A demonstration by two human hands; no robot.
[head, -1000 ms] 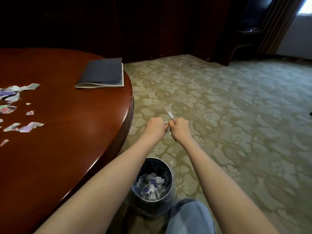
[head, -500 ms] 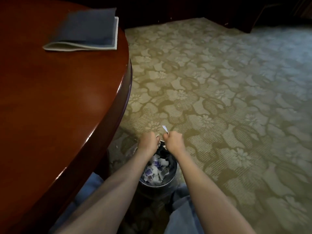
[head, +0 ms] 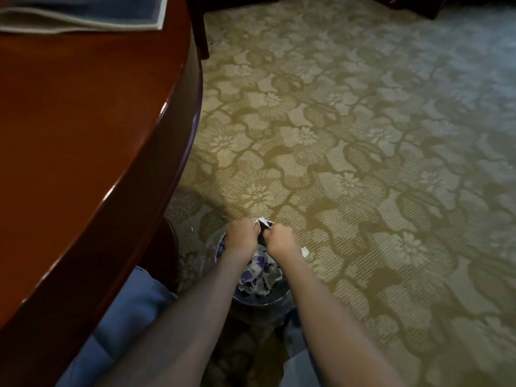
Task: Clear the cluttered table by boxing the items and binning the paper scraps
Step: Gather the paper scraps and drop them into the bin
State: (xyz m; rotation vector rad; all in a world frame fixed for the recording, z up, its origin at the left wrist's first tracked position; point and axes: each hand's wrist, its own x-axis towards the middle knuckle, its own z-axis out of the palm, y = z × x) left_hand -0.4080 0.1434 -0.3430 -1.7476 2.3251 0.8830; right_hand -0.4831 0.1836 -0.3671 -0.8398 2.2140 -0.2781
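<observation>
Both my hands hover low over a round metal bin [head: 275, 298] on the carpet beside the table. My left hand [head: 240, 238] and my right hand [head: 280, 241] are curled side by side, and a white paper scrap [head: 264, 220] sticks up between them. Torn white and purple scraps [head: 258, 270] fill the bin under my wrists. One small white scrap [head: 305, 251] shows just right of my right hand, by the bin's rim. What else my fists hold is hidden.
The dark red wooden table [head: 83, 152] fills the left, its curved edge close to the bin. A folded blue-grey cloth [head: 83, 15] lies at its far edge. Patterned carpet [head: 363, 163] spreads to the right. My blue-trousered knees [head: 131, 311] flank the bin.
My hands have dropped from above the carpet down to the bin's mouth, still together on the scrap. My head has tilted down, so the scraps on the table have left the view.
</observation>
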